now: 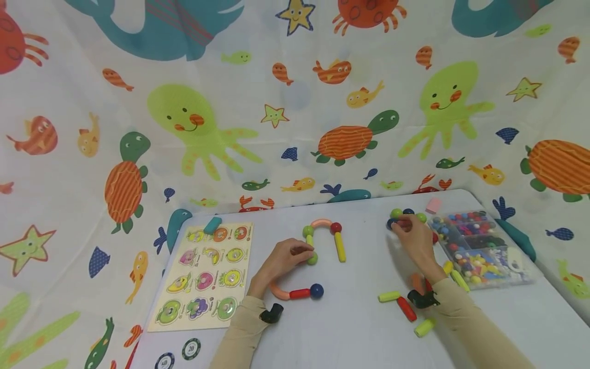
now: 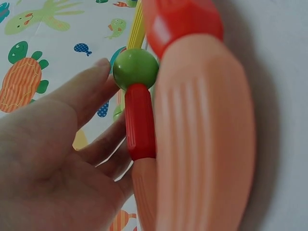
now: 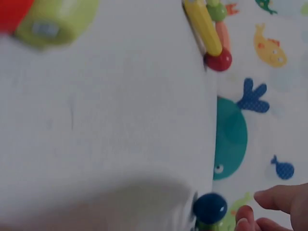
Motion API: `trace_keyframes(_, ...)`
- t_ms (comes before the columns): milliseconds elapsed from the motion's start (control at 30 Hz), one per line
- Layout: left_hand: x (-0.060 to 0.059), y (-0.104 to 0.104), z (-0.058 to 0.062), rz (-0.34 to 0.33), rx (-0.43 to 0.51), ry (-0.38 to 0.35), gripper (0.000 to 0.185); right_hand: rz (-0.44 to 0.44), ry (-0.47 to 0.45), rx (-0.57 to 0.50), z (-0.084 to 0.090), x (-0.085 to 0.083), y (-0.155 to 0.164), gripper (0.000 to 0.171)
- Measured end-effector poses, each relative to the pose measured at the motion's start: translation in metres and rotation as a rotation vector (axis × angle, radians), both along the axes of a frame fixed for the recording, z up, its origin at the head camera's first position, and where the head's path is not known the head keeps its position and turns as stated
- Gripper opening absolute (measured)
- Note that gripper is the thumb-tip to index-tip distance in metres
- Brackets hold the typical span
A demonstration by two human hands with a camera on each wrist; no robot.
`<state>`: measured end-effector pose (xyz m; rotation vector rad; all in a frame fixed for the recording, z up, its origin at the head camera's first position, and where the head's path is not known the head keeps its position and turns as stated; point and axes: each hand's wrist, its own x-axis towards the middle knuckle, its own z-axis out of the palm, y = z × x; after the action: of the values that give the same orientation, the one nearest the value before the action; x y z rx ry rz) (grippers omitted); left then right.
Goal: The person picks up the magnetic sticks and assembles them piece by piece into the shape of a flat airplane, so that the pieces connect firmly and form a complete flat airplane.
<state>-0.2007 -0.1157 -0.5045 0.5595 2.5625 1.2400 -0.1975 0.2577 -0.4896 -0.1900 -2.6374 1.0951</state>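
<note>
My left hand [image 1: 287, 259] pinches a green ball [image 1: 312, 258] at the lower end of a light green stick [image 1: 310, 240]. In the left wrist view, the green ball [image 2: 136, 69] also joins a red stick [image 2: 140, 120]. A peach curved piece [image 1: 278, 292], a red stick and a blue ball [image 1: 316, 291] extend below the hand. Above it, a peach arch [image 1: 321, 223] links to a red ball [image 1: 336, 228] and yellow stick [image 1: 340, 247]. My right hand [image 1: 415, 238] reaches over loose balls, its fingers parted beside a dark blue ball [image 3: 210, 208], apparently without gripping it.
A divided plastic box of beads [image 1: 481, 251] stands at right, with a pink block [image 1: 433, 205] behind it. Loose sticks, including a red one [image 1: 406, 309], lie near the right forearm. A fruit puzzle board [image 1: 203, 279] bearing a teal block lies left, above two round chips [image 1: 191, 349].
</note>
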Motion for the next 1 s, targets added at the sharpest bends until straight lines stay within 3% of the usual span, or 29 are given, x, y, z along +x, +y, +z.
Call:
trace_keyframes(233, 0.001, -0.001, -0.001, 0.011, -0.005, 0.003, 0.029, -0.039, 0.0, 0.004, -0.006, -0.002, 0.015, 0.035)
trace_keyframes(500, 0.002, -0.003, 0.0, 0.04, -0.002, 0.008, 0.026, -0.026, 0.013, -0.025, -0.01, -0.013, 0.013, 0.04)
trace_keyframes(733, 0.002, -0.005, 0.0, 0.07, -0.009, 0.008, 0.025, -0.042, -0.045, -0.004, -0.016, -0.02, 0.009, 0.043)
trace_keyframes(1000, 0.0, -0.001, 0.009, 0.087, 0.013, 0.114, 0.025, -0.02, -0.064, 0.009, -0.017, -0.023, 0.005, 0.041)
